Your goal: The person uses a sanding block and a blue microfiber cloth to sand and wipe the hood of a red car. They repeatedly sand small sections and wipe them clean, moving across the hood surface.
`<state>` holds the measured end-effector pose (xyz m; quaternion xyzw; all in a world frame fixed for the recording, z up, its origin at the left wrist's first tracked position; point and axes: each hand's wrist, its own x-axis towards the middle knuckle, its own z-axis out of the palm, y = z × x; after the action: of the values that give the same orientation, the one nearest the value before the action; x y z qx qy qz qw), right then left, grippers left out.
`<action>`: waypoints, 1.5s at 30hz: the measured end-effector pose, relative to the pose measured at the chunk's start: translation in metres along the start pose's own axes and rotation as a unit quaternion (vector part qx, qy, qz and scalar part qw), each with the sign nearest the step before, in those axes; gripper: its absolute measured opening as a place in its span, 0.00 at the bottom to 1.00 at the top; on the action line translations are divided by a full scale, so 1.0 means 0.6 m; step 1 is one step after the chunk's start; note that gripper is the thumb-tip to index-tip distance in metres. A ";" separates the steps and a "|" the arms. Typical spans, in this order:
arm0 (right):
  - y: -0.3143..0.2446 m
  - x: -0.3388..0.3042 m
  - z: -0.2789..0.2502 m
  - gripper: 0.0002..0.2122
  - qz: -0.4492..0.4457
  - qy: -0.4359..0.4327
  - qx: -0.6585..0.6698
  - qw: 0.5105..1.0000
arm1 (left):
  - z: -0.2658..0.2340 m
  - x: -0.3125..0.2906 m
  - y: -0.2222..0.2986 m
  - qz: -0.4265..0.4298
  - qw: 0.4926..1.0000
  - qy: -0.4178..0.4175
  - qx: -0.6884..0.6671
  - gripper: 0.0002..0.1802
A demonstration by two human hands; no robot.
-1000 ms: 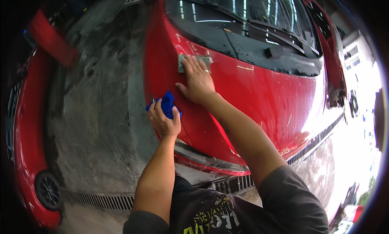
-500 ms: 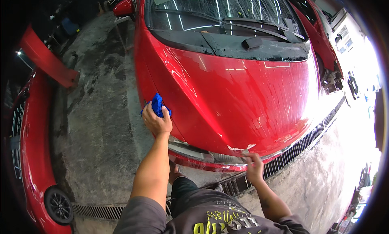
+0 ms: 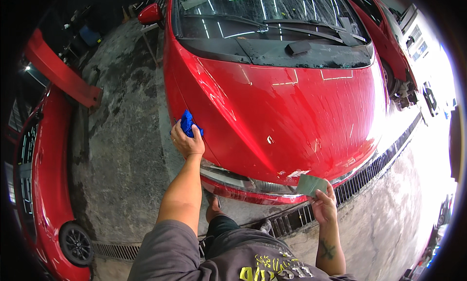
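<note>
The red bonnet (image 3: 292,106) of a car lies in front of me, with drips and pale marks on its paint. My left hand (image 3: 188,144) is closed on a crumpled blue cloth (image 3: 187,123), resting at the bonnet's left edge. Between the thumb and fingers of my right hand (image 3: 324,207) is a flat grey-green rectangular sheet (image 3: 310,184); its material is unclear. That sheet is tilted up by the bonnet's front edge, near a whitish patch (image 3: 297,174). Just below the bonnet runs the left headlight (image 3: 243,181).
Wipers (image 3: 311,30) and a dark block (image 3: 297,48) lie at the windscreen's base. Another red car (image 3: 48,183) stands at left, beneath a red lift arm (image 3: 63,72). A floor drain grate (image 3: 360,186) passes under the bumper. At right is a partly dismantled red car (image 3: 391,52).
My right hand has moved slightly right and turned, lifting the sheet from the bonnet's front edge so its flat face shows. The left hand stays with the cloth at the bonnet's edge.
</note>
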<state>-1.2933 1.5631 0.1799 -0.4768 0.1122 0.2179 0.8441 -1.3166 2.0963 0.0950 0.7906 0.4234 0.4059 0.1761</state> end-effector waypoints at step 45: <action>0.050 0.548 0.822 0.33 -0.367 -0.441 -0.775 0.264 | -0.023 0.030 -0.028 0.149 0.977 -0.111 -0.103 0.40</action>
<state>-1.0272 2.0833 0.2833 -0.7253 -0.6868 0.0452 -0.0172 -1.3311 2.1195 0.1018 0.8626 0.2346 0.3787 0.2398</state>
